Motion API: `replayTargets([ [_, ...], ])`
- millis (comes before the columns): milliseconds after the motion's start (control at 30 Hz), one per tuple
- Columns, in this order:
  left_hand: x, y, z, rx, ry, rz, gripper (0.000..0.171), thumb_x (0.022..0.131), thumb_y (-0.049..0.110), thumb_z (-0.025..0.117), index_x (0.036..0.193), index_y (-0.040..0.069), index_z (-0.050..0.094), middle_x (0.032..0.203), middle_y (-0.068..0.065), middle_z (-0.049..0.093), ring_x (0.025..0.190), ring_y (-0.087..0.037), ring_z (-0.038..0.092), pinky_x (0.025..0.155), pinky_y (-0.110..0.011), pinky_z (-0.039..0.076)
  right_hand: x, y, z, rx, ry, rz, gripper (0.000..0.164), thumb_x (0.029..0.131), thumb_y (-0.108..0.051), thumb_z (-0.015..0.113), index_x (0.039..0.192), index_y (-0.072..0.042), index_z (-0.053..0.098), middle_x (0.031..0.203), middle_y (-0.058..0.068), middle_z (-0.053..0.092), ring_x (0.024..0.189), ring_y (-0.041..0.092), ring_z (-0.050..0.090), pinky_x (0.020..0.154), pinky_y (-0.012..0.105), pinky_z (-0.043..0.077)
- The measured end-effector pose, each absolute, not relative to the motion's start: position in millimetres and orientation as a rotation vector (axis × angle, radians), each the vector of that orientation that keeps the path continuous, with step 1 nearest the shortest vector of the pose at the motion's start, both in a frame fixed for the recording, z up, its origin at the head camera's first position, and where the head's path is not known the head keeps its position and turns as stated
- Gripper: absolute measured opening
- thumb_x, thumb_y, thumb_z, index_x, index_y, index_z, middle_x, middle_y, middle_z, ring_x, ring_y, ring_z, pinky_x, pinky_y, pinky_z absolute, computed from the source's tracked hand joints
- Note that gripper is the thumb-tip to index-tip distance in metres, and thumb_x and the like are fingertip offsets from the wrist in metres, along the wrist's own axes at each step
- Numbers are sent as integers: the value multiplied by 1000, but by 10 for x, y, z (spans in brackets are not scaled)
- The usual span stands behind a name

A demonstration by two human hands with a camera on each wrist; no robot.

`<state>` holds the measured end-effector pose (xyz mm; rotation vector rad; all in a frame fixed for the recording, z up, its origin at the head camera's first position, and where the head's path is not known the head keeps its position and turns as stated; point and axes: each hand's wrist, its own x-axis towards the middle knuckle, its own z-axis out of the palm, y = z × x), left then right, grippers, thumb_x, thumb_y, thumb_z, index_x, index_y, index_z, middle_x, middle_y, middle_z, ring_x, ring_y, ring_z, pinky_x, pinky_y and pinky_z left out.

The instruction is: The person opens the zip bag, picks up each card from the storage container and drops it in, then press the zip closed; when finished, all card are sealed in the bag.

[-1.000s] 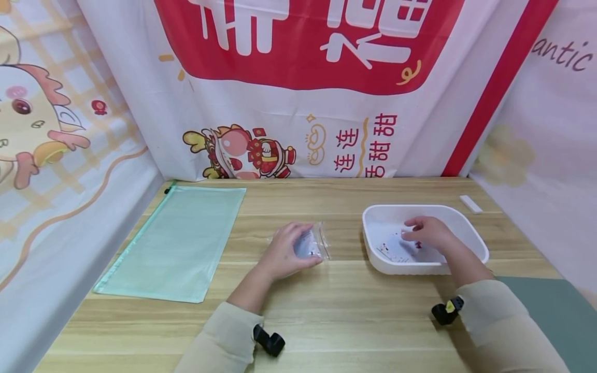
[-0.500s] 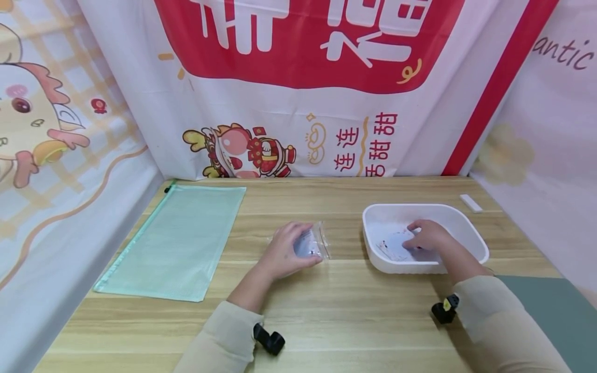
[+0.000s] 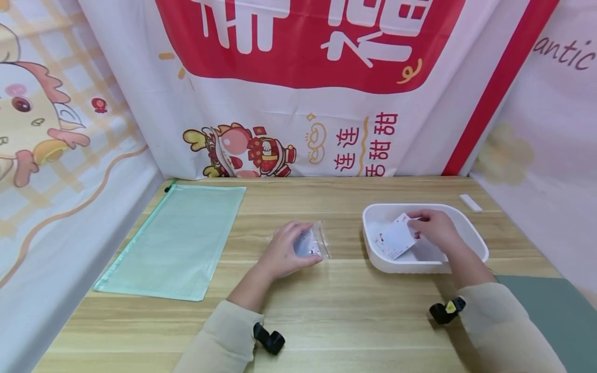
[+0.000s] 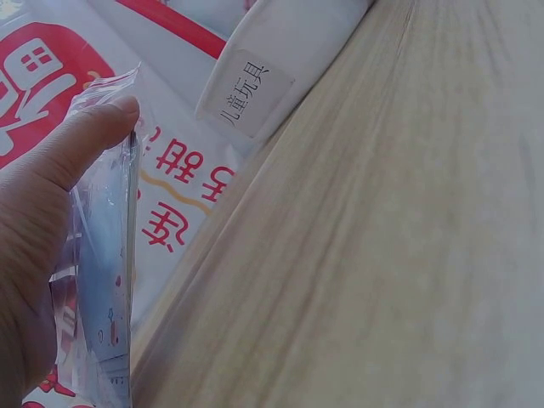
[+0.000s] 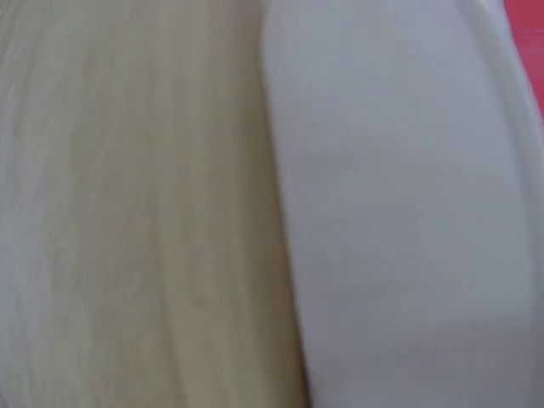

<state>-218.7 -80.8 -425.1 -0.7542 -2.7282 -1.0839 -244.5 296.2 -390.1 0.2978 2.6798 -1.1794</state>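
Note:
My left hand (image 3: 282, 254) grips a clear plastic bag (image 3: 322, 241) with pale blue printed cards (image 4: 102, 280) inside, near the middle of the table. The left wrist view shows the thumb pressed along the bag's edge and the cards seen nearly edge-on. Inside the white plastic basin (image 3: 424, 267) my right hand (image 3: 437, 228) pinches white printed cards (image 3: 395, 239) by their right edge, and they stand tilted. How many cards it pinches I cannot tell. The right wrist view shows only the basin's outer wall (image 5: 399, 212) and wood; that hand is hidden there.
A pale green mesh zip pouch (image 3: 177, 241) lies flat on the left of the wooden table (image 3: 317, 321). Behind the basin, at the right, is a small white block (image 3: 471, 203). A grey-green mat (image 3: 545, 305) covers the right front. Printed cloths hang around the table.
My right hand reached down to the cards in the basin, then took hold of some and raised their right side. My left hand and its bag have stayed in place.

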Motion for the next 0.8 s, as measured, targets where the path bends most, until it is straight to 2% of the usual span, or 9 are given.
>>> replayTargets([
  [133, -2184, -807, -4239, -753, -2735, -1077, 81, 72, 49, 81, 141, 17, 52, 136, -6, 56, 124, -27, 52, 105, -49, 42, -2359, 2929, -3776, 246, 2721, -1273, 49, 100, -33, 53, 140, -3, 51, 130, 22, 56, 96, 23, 60, 81, 26, 52],
  [233, -2183, -807, -4243, -757, -2726, -1072, 81, 73, 49, 81, 141, 16, 52, 136, -7, 57, 124, -28, 52, 104, -49, 42, -2302, 2901, -3664, 291, 2726, -1356, 53, 99, -39, 53, 142, -8, 51, 130, 18, 57, 94, 20, 60, 79, 24, 52],
  [300, -2183, -806, -4246, -758, -2724, -1076, 81, 73, 49, 80, 141, 15, 52, 136, -7, 57, 123, -28, 52, 104, -50, 42, -2257, 2870, -3588, 361, 2703, -1465, 56, 97, -43, 56, 143, -12, 51, 124, 7, 60, 91, 15, 60, 80, 23, 53],
  [400, -2179, -804, -4244, -760, -2719, -1081, 81, 73, 49, 80, 141, 14, 52, 135, -8, 57, 123, -28, 52, 103, -50, 43, -2192, 2797, -3502, 428, 2646, -1709, 57, 94, -41, 63, 141, -12, 53, 104, -13, 64, 79, 4, 62, 74, 17, 53],
  [500, -2175, -802, -4239, -763, -2717, -1084, 81, 73, 48, 81, 140, 14, 52, 135, -8, 57, 123, -28, 52, 103, -50, 43, -2131, 2679, -3456, 422, 2570, -1900, 57, 91, -36, 67, 139, -8, 55, 88, -24, 64, 72, -1, 61, 69, 14, 53],
  [600, -2177, -800, -4235, -763, -2719, -1082, 80, 73, 48, 81, 140, 14, 53, 135, -8, 57, 124, -28, 52, 103, -49, 42, -2079, 2518, -3459, 381, 2519, -1974, 54, 91, -33, 69, 136, -7, 56, 86, -26, 65, 72, -2, 60, 69, 14, 53],
  [800, -2179, -804, -4228, -770, -2720, -1073, 81, 73, 47, 81, 140, 13, 53, 136, -9, 57, 125, -29, 52, 107, -50, 40, -2051, 2151, -3552, 232, 2483, -2027, 48, 92, -19, 68, 132, 4, 57, 82, -24, 66, 70, -3, 60, 67, 14, 52],
])
